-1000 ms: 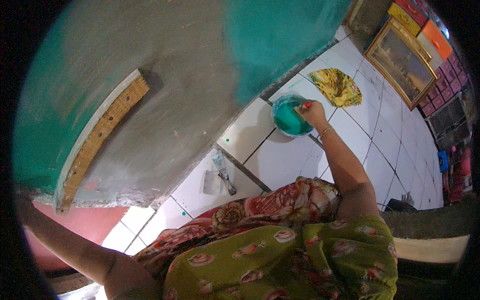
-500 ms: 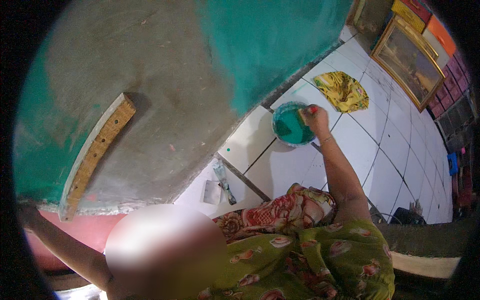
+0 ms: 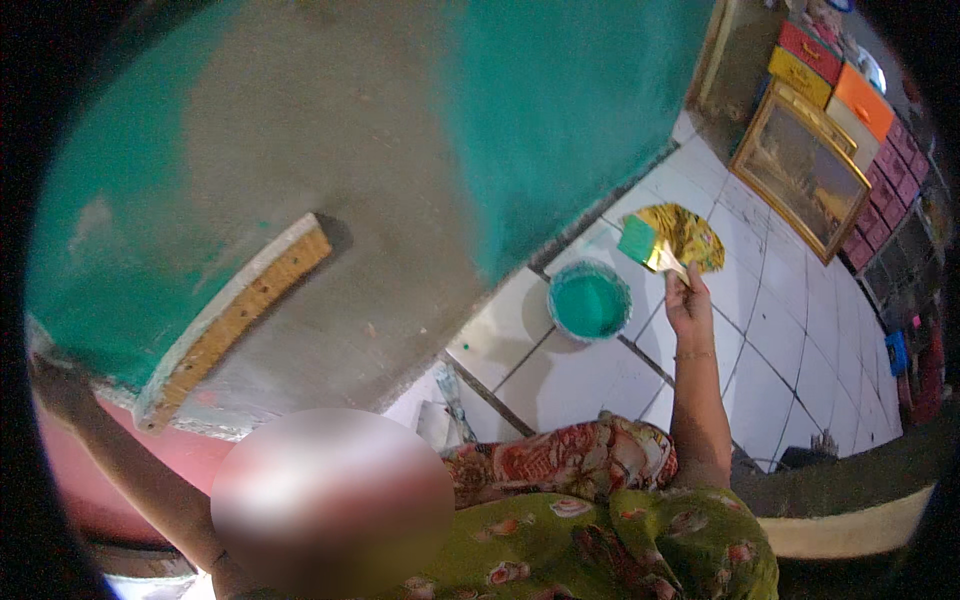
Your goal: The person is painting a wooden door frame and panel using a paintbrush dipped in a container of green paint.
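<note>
My right hand grips the handle of a flat paintbrush, its broad bristles coated in green and pointing up and left. Below the bristles on the white tiles stands a round bucket of green paint. The brush is apart from the bucket and overlaps a crumpled yellow patterned cloth in view. At the far left, my left hand is near the pink lower wall, by the edge of the green paint; its fingers are too dark to make out.
A grey wall with green-painted areas rises ahead. A wooden piece with holes juts from it at left. Near my lap lies a second, paint-smeared brush. A gold-framed picture leans against coloured drawers at far right.
My right hand has lifted the brush out of the bucket and moved right, so the green bristles now show. My left hand remains at the far left. The whole view has shifted slightly.
</note>
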`<state>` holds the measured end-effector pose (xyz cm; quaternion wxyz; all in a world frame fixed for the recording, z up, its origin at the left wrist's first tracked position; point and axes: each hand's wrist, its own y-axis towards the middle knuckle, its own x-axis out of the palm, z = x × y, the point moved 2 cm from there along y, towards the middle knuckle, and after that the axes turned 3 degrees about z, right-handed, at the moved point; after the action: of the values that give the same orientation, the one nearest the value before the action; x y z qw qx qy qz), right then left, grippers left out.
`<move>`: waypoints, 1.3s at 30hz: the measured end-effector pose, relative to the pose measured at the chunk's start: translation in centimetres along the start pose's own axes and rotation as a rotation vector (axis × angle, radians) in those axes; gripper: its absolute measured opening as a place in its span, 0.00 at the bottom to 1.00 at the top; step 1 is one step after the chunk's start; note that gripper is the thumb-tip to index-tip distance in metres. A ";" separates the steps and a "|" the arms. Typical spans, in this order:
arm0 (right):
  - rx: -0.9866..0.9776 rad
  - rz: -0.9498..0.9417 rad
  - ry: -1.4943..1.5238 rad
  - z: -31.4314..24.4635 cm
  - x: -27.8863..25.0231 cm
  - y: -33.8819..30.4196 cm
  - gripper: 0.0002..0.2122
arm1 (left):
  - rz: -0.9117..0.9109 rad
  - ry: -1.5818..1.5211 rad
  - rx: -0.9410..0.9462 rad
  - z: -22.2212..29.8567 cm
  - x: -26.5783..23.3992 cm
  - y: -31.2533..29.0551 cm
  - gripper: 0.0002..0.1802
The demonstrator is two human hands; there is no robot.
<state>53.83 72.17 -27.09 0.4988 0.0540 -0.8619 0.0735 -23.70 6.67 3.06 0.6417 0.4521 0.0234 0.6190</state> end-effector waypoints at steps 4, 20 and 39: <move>-0.119 -0.209 -0.072 -0.7 8.8 -2.7 0.11 | 0.098 -0.015 0.050 0.5 0.6 -2.2 0.24; -0.475 -1.084 -0.102 9.7 51.2 -28.9 0.10 | -0.094 -0.165 0.088 5.9 12.7 -14.8 0.30; -0.944 -0.916 -0.400 10.5 56.2 -26.9 0.09 | -0.068 0.036 0.165 6.6 13.1 -16.6 0.30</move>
<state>21.45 42.70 18.47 0.2812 0.2023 -0.7675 -0.5395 -3.94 16.62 3.80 0.6223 0.4913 0.1011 0.6009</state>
